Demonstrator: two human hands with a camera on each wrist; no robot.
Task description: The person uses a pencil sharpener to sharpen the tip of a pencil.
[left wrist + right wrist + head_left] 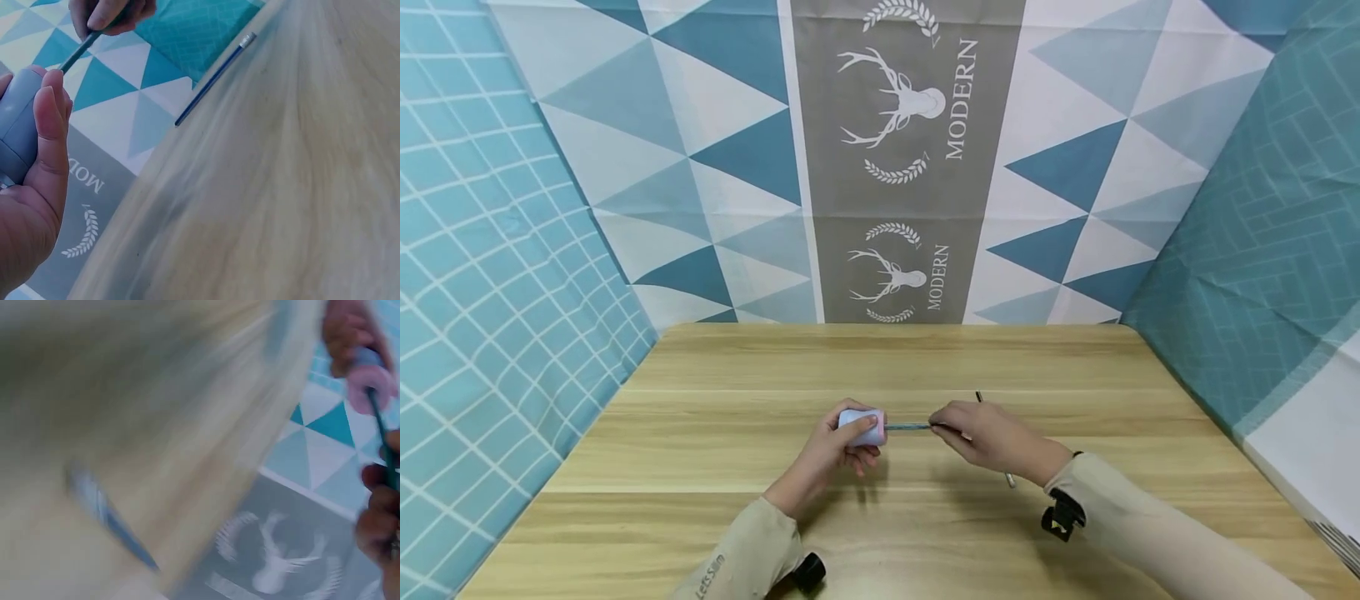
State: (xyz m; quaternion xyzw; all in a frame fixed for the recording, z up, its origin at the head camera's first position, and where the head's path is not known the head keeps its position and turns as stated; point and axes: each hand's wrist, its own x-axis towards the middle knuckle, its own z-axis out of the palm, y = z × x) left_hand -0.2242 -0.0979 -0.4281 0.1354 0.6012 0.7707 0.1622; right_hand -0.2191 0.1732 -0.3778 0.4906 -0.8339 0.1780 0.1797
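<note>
My left hand (pixel 829 440) holds a small pencil sharpener (pixel 859 423), pale blue with a pink front, thumb across its side. A dark green-blue pencil (pixel 907 427) runs from the sharpener's pink face to my right hand (pixel 996 435), which pinches it between thumb and fingers. In the right wrist view the pencil's end (pixel 375 403) sits in the hole of the pink face (pixel 359 394). Both hands are raised over the table. A second pencil (pixel 212 81), dark blue with a silver ferrule, lies on the tabletop, partly hidden under my right hand in the head view.
The wooden table (pixel 737 367) spans the space below my hands. Patterned cloth (pixel 895 192) hangs behind it, with blue tiled cloth (pixel 497 208) on the left and teal cloth (pixel 1262 250) on the right. A white stack (pixel 1311 442) stands at the right edge.
</note>
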